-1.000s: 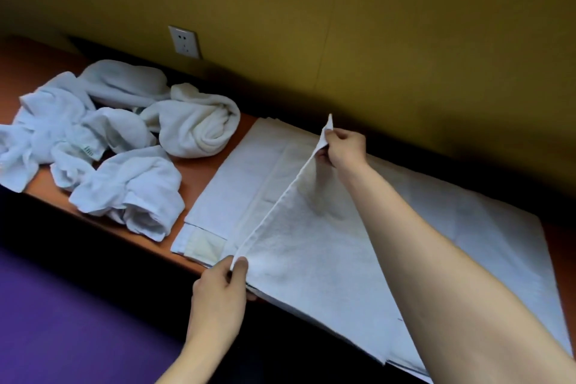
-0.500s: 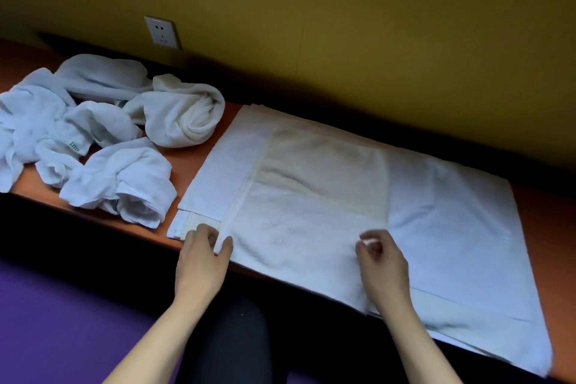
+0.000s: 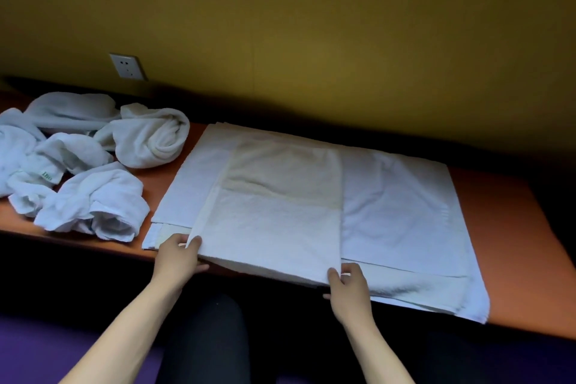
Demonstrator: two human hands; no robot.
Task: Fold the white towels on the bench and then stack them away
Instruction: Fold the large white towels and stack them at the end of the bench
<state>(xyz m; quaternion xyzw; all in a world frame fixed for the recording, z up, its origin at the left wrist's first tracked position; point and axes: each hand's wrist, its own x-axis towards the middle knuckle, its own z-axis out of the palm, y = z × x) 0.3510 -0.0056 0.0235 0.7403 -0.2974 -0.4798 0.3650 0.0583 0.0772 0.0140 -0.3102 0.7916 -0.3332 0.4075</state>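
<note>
A white towel [image 3: 280,212] lies folded on top of a wider flat white towel [image 3: 402,209] on the orange bench [image 3: 514,243]. My left hand [image 3: 177,256] pinches the folded towel's near left corner at the bench's front edge. My right hand [image 3: 349,287] pinches its near right corner. Both near corners hang slightly over the bench's front edge. A heap of several crumpled white towels [image 3: 84,165] sits at the bench's left end.
A white wall socket [image 3: 127,66] sits on the yellow wall above the heap. The bench's front edge runs just above my wrists, with a dark gap and purple floor [image 3: 46,349] below. Bare orange bench shows to the right of the flat towels.
My right hand brought the far corner toward me and laid the towel in half, then slid right to the near right corner. My left hand stayed at the near left corner.
</note>
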